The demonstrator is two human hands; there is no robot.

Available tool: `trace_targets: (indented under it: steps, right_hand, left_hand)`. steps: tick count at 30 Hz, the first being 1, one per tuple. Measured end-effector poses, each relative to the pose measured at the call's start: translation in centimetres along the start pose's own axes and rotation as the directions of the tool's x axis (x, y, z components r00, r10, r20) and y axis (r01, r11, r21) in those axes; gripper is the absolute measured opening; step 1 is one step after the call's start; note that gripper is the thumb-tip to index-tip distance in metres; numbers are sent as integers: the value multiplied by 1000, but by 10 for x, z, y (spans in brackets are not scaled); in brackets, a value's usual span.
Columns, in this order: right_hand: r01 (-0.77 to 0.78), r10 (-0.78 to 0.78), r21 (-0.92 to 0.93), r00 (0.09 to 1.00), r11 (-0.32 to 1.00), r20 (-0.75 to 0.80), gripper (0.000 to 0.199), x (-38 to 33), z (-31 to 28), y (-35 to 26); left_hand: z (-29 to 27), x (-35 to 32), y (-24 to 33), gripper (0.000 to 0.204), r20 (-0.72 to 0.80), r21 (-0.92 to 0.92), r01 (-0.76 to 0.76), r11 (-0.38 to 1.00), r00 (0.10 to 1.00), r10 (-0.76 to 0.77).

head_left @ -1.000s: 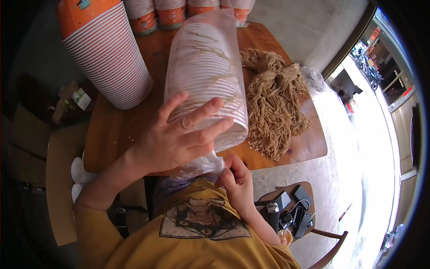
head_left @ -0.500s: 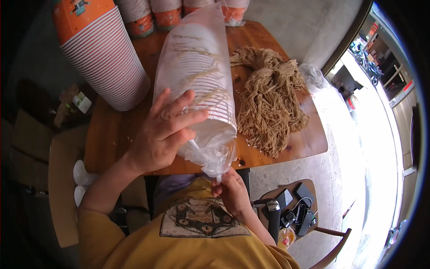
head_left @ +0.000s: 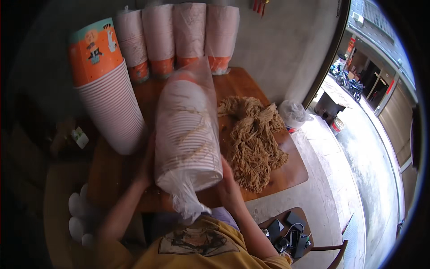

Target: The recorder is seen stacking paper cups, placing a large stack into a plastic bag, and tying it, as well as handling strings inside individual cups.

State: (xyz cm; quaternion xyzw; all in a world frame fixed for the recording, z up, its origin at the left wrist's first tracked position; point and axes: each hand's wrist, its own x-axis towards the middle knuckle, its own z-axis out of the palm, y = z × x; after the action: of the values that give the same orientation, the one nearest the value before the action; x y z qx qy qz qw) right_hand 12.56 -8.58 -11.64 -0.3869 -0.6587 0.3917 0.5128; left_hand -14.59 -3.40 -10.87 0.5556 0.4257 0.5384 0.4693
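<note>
Between my two hands is a stack of white paper tubs in a clear plastic bag point(head_left: 187, 130), tilted over the table with its far end up. The bag's gathered mouth hangs loose toward my shirt. My left hand point(head_left: 148, 160) presses the stack's left side, its fingers mostly hidden behind the bag and blurred. On the right side, my right hand point(head_left: 230, 186) grips near the open-rim end, with its fingertips hidden underneath. Left of it stands a tall unbagged stack of orange-printed paper tubs point(head_left: 109, 101). A bundle of tan twine strands point(head_left: 256, 143) lies to the right.
Several bagged tub stacks point(head_left: 190, 33) line the back of the wooden table point(head_left: 293, 168). Beyond its right edge is a white bucket with plastic on top point(head_left: 293, 114). A chair point(head_left: 273, 217) at lower right holds electronic devices. White tubs point(head_left: 77, 228) sit low at left.
My right hand has let go of the bag's twisted mouth and moved to the stack's right side. My left hand has slid from the top to the left side. The view has tilted up.
</note>
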Motion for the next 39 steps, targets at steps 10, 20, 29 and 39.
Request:
trace_targets:
  steps: [10, 20, 29, 39]
  right_hand:
    - [196, -197, -24, 979, 980, -53, 41, 134, -52, -111]
    - [292, -295, -176, 955, 940, 9, 63, 404, -95, -115]
    - [239, -215, -92, 952, 967, 217, 88, 447, -62, 38]
    - [-13, -25, 195, 982, 981, 188, 114, 442, -17, 127]
  left_hand:
    - [2, 95, 83, 60, -164, 423, -184, 887, 947, 275]
    - [20, 329, 171, 71, -327, 18, -204, 979, 924, 199]
    - [-7, 384, 24, 79, -301, 321, -220, 921, 898, 320]
    - [4, 363, -59, 86, -228, 186, -62, 981, 968, 104]
